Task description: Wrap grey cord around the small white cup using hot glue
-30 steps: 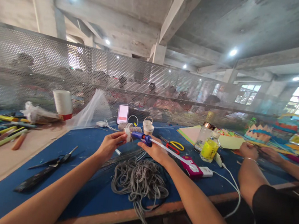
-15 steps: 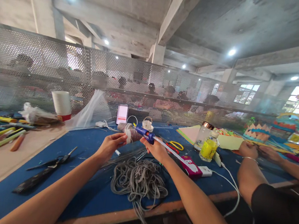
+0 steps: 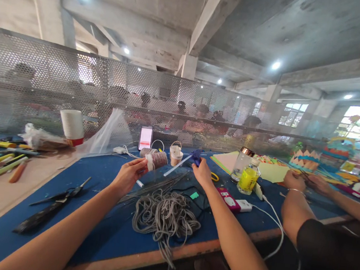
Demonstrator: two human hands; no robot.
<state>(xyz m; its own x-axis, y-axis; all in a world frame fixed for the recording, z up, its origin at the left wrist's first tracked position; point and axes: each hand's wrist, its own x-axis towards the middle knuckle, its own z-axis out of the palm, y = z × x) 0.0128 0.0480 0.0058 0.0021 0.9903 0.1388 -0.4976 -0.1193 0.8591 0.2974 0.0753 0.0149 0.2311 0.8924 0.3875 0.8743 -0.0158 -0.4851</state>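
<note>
My left hand grips a small cylinder wrapped in greyish-brown cord, with a white band at its near end. To the right, my right hand is closed on a blue glue gun; a long translucent glue stick slants down and left from it. The cylinder and the gun are apart. Below both hands lies a loose pile of grey cord on the blue table mat. Behind them stands a small basket with a handle.
Black scissors lie at left. Near my right forearm are a magenta power strip, a yellow bottle and a glass jar. Paper cups stand back left. Another person's hands work at the right.
My right hand has moved right with the glue gun, away from the cylinder, and the gun has turned. The cylinder in my left hand has tilted. The small basket shows more fully.
</note>
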